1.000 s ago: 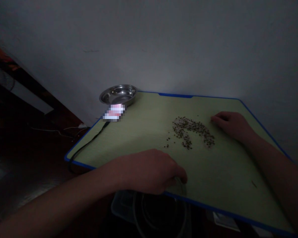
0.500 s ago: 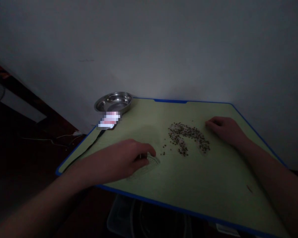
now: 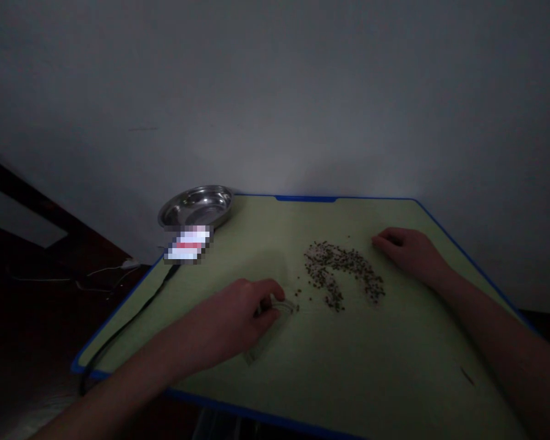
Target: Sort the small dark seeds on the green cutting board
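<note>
My left hand is closed around a clear see-through container, possibly plastic. Its ribbed rim shows beyond my fingertips and a lower part under my palm; its full shape is hard to make out. To its right lies a curved heap of small dark beans or seeds mixed with pale grains. Several loose dark ones lie between the heap and the container. My right hand rests on the table at the heap's right, thumb and fingers pressed together. Whatever is between those fingertips, if anything, is too small to see.
A shiny metal bowl stands at the table's back left. Before it lies a lit, blurred-out screen with a black cable running over the left edge. The green table has a blue rim and meets a grey wall.
The whole scene sits lower and slightly left as the camera tilts up. My left hand has turned the clear container a little; its lower part now shows under my palm. My right hand stays beside the heap.
</note>
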A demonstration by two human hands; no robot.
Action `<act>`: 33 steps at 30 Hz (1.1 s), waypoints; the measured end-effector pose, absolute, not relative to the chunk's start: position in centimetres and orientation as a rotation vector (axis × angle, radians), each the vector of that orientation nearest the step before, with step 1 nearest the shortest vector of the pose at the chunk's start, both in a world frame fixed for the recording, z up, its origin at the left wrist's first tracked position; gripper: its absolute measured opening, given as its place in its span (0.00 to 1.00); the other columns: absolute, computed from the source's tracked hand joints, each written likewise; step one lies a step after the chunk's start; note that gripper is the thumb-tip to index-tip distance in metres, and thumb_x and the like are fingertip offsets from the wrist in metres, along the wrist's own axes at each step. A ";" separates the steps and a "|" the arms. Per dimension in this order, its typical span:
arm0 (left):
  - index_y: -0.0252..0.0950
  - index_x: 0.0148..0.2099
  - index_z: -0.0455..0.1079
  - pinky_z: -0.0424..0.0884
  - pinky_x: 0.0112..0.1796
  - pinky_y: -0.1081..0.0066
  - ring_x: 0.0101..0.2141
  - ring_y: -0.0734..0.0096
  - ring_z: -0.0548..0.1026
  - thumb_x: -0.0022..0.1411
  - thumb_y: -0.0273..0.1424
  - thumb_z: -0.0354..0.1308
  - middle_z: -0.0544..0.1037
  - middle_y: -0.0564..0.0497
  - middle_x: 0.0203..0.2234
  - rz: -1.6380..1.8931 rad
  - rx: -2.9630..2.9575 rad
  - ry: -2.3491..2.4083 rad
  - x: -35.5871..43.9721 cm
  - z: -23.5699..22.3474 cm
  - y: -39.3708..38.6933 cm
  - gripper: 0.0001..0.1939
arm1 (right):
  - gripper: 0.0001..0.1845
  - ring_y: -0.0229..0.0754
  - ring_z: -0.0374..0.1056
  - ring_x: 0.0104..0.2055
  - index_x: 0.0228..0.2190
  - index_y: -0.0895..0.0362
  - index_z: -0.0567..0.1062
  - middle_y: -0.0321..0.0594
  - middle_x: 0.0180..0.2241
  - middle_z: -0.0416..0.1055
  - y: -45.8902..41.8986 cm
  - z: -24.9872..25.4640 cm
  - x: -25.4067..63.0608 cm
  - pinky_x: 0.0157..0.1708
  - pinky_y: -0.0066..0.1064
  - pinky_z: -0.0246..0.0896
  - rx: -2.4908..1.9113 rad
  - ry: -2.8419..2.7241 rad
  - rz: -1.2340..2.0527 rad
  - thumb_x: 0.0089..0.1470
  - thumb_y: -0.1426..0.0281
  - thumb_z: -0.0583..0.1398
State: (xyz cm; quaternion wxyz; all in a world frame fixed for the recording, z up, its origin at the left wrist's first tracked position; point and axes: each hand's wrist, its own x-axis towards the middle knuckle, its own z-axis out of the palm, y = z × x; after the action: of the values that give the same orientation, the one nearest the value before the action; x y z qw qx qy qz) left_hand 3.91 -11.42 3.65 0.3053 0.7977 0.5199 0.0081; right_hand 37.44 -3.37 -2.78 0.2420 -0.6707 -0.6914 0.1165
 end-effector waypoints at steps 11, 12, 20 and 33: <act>0.36 0.43 0.69 0.58 0.25 0.73 0.24 0.75 0.70 0.63 0.34 0.46 0.76 0.52 0.26 -0.029 2.118 1.269 4.5 2.4 -11.0 0.13 | 0.15 0.47 0.70 0.28 0.24 0.52 0.73 0.37 0.24 0.75 -3.2 -3.0 37.7 0.28 0.35 0.60 -1.827 -1.893 0.333 0.54 0.58 0.53; 0.36 0.43 0.69 0.59 0.25 0.73 0.24 0.75 0.70 0.63 0.35 0.46 0.76 0.51 0.26 -0.025 2.111 1.271 4.6 2.3 -10.8 0.14 | 0.15 0.47 0.70 0.28 0.24 0.52 0.73 0.37 0.24 0.75 -3.2 -3.0 37.6 0.27 0.35 0.59 -1.829 -1.890 0.336 0.54 0.58 0.53; 0.36 0.46 0.69 0.63 0.29 0.70 0.27 0.72 0.73 0.63 0.37 0.46 0.78 0.49 0.30 0.046 2.138 1.327 5.0 2.2 -8.5 0.15 | 0.16 0.48 0.70 0.28 0.24 0.53 0.73 0.38 0.24 0.74 -3.3 -2.9 37.6 0.28 0.36 0.59 -1.851 -1.876 0.361 0.54 0.58 0.53; 0.34 0.48 0.68 0.63 0.30 0.70 0.26 0.73 0.72 0.62 0.36 0.47 0.77 0.50 0.27 0.082 2.121 1.350 4.8 2.7 -6.8 0.16 | 0.16 0.47 0.69 0.28 0.24 0.53 0.73 0.39 0.24 0.74 -3.2 -2.9 37.6 0.28 0.35 0.58 -1.838 -1.872 0.374 0.53 0.58 0.53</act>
State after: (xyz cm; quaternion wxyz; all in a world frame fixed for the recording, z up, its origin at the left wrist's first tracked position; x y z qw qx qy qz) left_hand 4.78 -6.84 2.66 0.3081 0.8021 0.5106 0.0312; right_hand 37.56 -3.20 -2.93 0.2435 -0.6727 -0.6852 0.1369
